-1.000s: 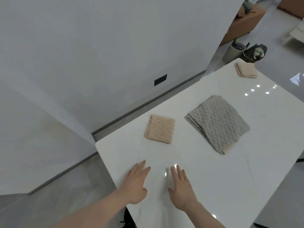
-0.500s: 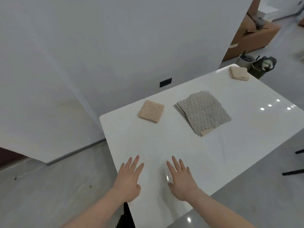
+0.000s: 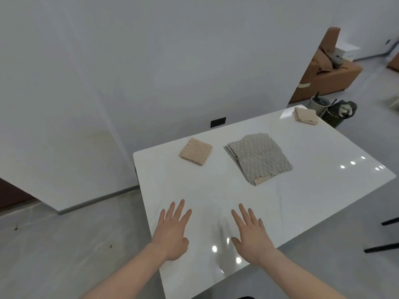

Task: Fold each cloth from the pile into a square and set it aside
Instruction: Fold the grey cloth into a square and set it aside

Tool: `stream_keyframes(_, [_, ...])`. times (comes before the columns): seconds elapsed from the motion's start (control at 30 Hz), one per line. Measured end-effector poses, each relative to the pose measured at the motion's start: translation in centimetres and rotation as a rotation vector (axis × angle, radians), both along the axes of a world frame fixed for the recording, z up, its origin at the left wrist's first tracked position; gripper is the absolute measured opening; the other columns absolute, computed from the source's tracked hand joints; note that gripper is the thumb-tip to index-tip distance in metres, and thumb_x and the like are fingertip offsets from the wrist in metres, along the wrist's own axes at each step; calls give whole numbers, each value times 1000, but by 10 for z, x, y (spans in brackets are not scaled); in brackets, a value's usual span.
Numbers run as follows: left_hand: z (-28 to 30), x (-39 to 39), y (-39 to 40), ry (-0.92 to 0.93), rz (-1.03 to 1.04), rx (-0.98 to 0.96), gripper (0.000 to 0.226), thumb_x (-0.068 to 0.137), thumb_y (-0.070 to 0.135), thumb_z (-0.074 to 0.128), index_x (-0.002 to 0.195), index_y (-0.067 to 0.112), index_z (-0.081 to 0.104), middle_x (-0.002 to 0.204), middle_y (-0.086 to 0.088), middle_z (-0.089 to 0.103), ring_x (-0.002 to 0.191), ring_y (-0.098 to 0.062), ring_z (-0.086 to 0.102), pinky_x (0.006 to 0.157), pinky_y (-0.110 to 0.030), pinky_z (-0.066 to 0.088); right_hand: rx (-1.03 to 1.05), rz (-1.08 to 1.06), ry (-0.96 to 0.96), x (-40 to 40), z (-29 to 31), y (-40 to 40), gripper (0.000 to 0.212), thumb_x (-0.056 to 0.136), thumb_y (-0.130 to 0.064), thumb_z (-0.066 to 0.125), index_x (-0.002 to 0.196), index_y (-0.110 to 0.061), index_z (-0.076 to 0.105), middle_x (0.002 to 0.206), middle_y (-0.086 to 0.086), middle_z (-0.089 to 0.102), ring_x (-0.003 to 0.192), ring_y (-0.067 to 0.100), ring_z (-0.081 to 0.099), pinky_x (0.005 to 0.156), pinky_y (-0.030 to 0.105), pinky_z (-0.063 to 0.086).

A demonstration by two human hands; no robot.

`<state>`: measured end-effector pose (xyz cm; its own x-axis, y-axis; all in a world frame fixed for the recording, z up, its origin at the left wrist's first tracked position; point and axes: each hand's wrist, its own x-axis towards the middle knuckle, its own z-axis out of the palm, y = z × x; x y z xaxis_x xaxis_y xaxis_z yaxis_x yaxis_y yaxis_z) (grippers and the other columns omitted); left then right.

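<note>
Mid-table [image 3: 302, 160]: cloth pile [image 3: 259, 157] flat, long axis diagonal; hands empty.

Left hand [image 3: 172, 231]: bare, no glove, ring or watch.
Right hand [image 3: 251, 235]: bare likewise.
Forearms: bare, no sleeves showing.

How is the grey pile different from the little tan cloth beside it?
The grey pile is grey; the tan cloth is peachy tan. The pile looks bigger and is a stack of several cloths, with a tan one peeking out at its near corner; the tan cloth is one small folded square. Both have a bumpy texture and wavy edges, and both lie flat on the white table, untouched by either hand.
</note>
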<state>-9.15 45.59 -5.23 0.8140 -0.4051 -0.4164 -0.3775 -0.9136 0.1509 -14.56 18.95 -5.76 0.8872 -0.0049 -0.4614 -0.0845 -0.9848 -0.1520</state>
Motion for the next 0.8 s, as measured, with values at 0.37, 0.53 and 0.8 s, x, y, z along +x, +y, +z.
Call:
stream_keyframes(0.37, [11,2,-93,-44,161,-48,84,98,39,47,164,29,-5,164,1,-33,156,-28,-21,126,-47,-7,62,87,-63,24,11,-103,78,104,-40,42,162,-27,-7,167,-1,-25,156,29,-16,127,49,2])
stream_keyframes(0.53, [10,-12,-164,-6,265,-71,84,98,41,48,164,31,-3,166,2,-30,156,-27,-19,127,-46,-4,72,127,-64,33,15,-187,76,103,-39,43,163,-27,-4,168,-1,-21,156,28,-14,127,49,3])
stream_keyframes(0.8, [15,-42,-216,17,351,-80,83,97,43,48,164,33,-1,166,4,-29,156,-24,-19,126,-44,-6,142,164,-22,43,20,-227,75,103,-36,44,163,-26,0,169,1,-18,156,29,-12,127,49,1])
